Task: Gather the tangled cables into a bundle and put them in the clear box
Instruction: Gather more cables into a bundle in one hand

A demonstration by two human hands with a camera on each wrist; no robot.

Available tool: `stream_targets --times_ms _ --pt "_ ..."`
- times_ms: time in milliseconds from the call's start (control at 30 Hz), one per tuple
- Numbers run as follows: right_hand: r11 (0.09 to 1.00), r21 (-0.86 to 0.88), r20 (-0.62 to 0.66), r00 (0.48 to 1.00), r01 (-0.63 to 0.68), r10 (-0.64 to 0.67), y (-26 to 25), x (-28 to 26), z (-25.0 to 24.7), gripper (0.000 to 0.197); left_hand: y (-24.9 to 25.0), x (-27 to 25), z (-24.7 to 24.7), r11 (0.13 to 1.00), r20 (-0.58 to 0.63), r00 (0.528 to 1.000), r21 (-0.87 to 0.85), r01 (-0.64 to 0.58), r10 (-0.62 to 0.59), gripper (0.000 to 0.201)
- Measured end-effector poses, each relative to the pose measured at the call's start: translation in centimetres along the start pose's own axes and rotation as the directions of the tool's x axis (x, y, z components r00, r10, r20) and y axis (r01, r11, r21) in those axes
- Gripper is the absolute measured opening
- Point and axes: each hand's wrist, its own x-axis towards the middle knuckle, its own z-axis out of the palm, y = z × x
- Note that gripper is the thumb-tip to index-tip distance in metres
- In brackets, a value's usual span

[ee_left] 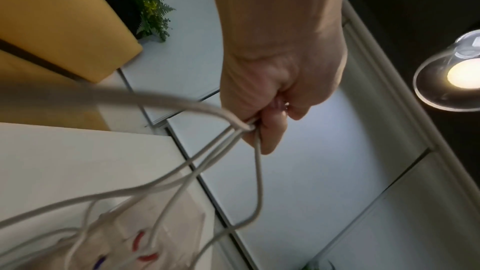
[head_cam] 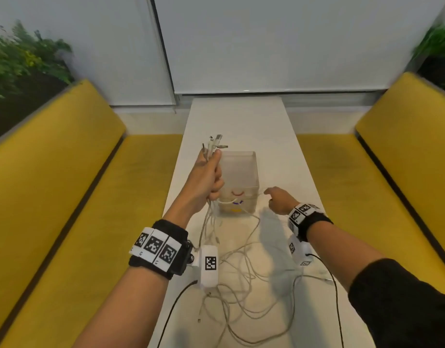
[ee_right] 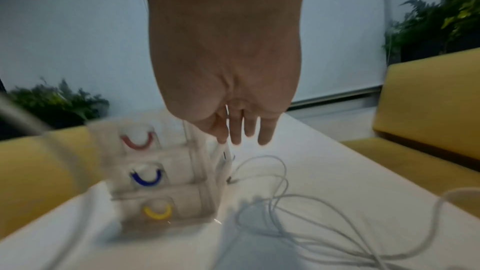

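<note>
My left hand (head_cam: 212,177) is raised over the table's left side and grips several white cables (head_cam: 241,272) in its fist. Their plugs (head_cam: 215,143) stick up above it, and the strands hang down to a loose tangle on the white table (head_cam: 241,121). In the left wrist view the cables (ee_left: 207,161) leave the curled fingers (ee_left: 267,130). The clear box (head_cam: 239,182), with red, blue and yellow handles, stands just right of that hand. My right hand (head_cam: 279,199) hovers by the box's right wall (ee_right: 207,171). Its thumb and index finger (ee_right: 221,137) pinch a white cable end (ee_right: 223,151).
Yellow benches (head_cam: 66,184) (head_cam: 379,172) flank the narrow table. Plants (head_cam: 23,59) sit behind both backrests. Black leads (head_cam: 176,305) run from the wrist devices across the near table. A lit lamp (ee_left: 454,75) hangs overhead.
</note>
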Motion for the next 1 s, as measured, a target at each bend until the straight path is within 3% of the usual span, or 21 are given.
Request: stream_targets --times_ms 100,200,267,367,500,600,733,800,900,967,1000 --pt "0.998 -0.036 -0.033 0.999 0.041 -0.042 0.8 4.2 1.6 0.054 -1.3 0.1 -0.2 0.997 0.066 0.995 0.010 0.074 -0.074 0.027" --pt "0.982 -0.170 -0.053 0.994 0.085 -0.096 1.9 7.4 3.5 0.059 -2.4 0.3 -0.9 0.993 0.086 0.990 0.047 0.108 -0.112 0.039" --pt "0.964 -0.264 -0.055 0.997 0.036 -0.053 2.5 8.3 4.6 0.058 -2.9 0.6 -1.5 0.992 0.082 0.991 0.072 0.101 -0.107 0.043" --pt "0.905 -0.424 -0.071 0.997 -0.045 0.016 3.3 8.5 5.4 0.046 -3.6 0.8 -2.3 0.992 0.089 0.993 0.108 0.071 -0.081 0.042" --pt "0.860 -0.509 -0.109 0.994 -0.035 -0.024 3.9 7.2 5.3 0.029 -4.0 0.8 -2.7 0.988 0.150 0.988 0.152 0.017 -0.040 0.031" --pt "0.856 -0.517 -0.142 0.987 -0.005 -0.080 4.8 5.6 5.4 0.035 -3.9 1.1 -2.7 0.997 0.168 0.986 0.079 0.000 -0.014 0.025" --pt "0.878 -0.478 -0.030 0.999 0.026 -0.046 5.9 3.8 5.1 0.039 -3.5 0.8 -2.3 0.997 0.151 0.988 -0.067 0.046 -0.035 0.021" --pt "0.928 -0.373 0.031 1.000 0.006 0.006 5.9 3.1 4.3 0.035 -3.3 0.5 -2.0 0.994 0.147 0.988 -0.091 0.060 -0.046 0.020" --pt "0.996 0.081 0.172 0.985 -0.044 0.029 4.6 1.9 2.1 0.028 -3.1 0.0 -1.9 0.995 0.127 0.991 -0.082 0.062 -0.052 0.021" --pt "0.895 0.440 0.236 0.971 -0.070 -0.040 2.5 -0.4 -0.1 0.028 -3.0 -0.4 -1.9 0.997 0.151 0.988 -0.057 0.053 -0.044 0.020" --pt "0.812 0.579 0.246 0.965 -0.068 -0.094 1.1 -1.8 -1.3 0.028 -3.0 -0.7 -1.9 0.998 0.174 0.984 -0.044 0.043 -0.034 0.029"
